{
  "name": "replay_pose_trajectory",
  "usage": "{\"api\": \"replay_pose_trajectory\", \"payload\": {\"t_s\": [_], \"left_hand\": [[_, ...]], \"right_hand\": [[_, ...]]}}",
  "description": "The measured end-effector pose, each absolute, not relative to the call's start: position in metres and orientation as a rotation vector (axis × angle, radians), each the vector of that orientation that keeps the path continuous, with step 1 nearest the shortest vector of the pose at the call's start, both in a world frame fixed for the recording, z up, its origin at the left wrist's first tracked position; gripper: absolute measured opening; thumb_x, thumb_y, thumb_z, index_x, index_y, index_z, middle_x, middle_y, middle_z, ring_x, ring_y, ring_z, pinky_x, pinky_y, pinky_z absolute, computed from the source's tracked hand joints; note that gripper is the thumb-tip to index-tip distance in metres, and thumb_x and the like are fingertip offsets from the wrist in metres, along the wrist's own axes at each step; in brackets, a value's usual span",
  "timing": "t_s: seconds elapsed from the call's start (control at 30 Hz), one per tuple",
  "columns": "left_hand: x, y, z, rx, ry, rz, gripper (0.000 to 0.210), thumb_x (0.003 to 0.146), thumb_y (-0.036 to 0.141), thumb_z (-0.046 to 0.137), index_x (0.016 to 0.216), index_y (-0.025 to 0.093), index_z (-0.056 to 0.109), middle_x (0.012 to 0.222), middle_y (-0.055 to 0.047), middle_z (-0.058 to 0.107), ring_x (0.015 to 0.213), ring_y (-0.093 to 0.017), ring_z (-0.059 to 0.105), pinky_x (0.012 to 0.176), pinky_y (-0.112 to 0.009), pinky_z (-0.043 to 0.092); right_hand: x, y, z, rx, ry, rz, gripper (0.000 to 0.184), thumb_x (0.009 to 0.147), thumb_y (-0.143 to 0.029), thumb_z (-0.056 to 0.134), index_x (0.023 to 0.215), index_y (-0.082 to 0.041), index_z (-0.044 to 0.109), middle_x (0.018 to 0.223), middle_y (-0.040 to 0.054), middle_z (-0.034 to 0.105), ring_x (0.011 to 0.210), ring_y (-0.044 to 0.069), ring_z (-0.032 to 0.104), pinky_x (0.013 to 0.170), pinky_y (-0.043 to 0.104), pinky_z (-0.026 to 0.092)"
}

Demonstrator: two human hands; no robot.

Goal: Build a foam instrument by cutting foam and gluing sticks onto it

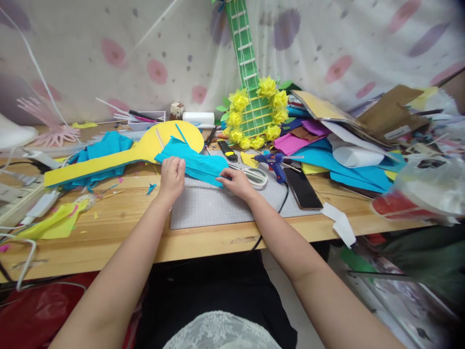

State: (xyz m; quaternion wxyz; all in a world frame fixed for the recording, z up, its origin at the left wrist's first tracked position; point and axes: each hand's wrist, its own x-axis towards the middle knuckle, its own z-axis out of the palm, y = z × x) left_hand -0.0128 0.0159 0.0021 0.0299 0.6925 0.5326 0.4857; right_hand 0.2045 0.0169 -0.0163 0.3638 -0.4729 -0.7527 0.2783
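A strip of blue crepe paper [198, 164] stretches between my two hands above the grey cutting mat [207, 208]. My left hand [172, 177] is closed on its left part, and my right hand [236, 183] pinches its right end. Just behind the paper lies a yellow guitar-shaped cutout [145, 145] with a long neck, partly covered by the strip. Scissors [254, 175] with pale handles rest beside my right hand. More crumpled blue paper [105, 150] sits under and behind the yellow neck.
A green paper guitar [254, 114] with yellow flowers leans against the curtain. A blue glue gun [274, 164] and a phone [302, 188] lie to the right, near piled coloured paper [327, 155]. Power strips [18, 196] with cables stand at the left. A plastic bag [425, 186] sits far right.
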Motion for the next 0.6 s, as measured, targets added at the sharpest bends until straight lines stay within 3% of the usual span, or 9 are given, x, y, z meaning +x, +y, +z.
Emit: {"api": "replay_pose_trajectory", "payload": {"t_s": [0.2, 0.37, 0.6], "left_hand": [[-0.002, 0.008, 0.014, 2.500, 1.544, 1.197, 0.019, 0.076, 0.035, 0.058, 0.087, 0.021, 0.063, 0.098, -0.006, 0.060, 0.099, -0.022, 0.048, 0.088, -0.037, 0.033], [0.001, 0.009, 0.010, 2.506, 1.586, 1.154, 0.014, 0.077, 0.032, 0.057, 0.074, 0.020, 0.065, 0.090, -0.005, 0.064, 0.094, -0.022, 0.051, 0.086, -0.038, 0.034], [0.007, 0.010, 0.006, 2.287, 1.659, 1.299, 0.013, 0.078, 0.029, 0.054, 0.073, 0.018, 0.059, 0.087, -0.006, 0.063, 0.091, -0.022, 0.052, 0.084, -0.036, 0.036]], "right_hand": [[0.205, 0.017, -0.016, -1.216, -1.929, 0.718, 0.018, 0.073, -0.033, 0.059, 0.070, -0.016, 0.061, 0.062, -0.0019, 0.058, 0.058, 0.009, 0.046, 0.059, 0.021, 0.033], [0.205, 0.016, -0.016, -1.207, -1.942, 0.701, 0.018, 0.073, -0.033, 0.059, 0.070, -0.016, 0.061, 0.062, -0.0019, 0.058, 0.058, 0.009, 0.045, 0.058, 0.021, 0.033], [0.202, 0.012, -0.011, -1.208, -1.939, 0.721, 0.021, 0.073, -0.037, 0.058, 0.069, -0.016, 0.060, 0.061, -0.0015, 0.057, 0.058, 0.009, 0.046, 0.057, 0.021, 0.033]]}}
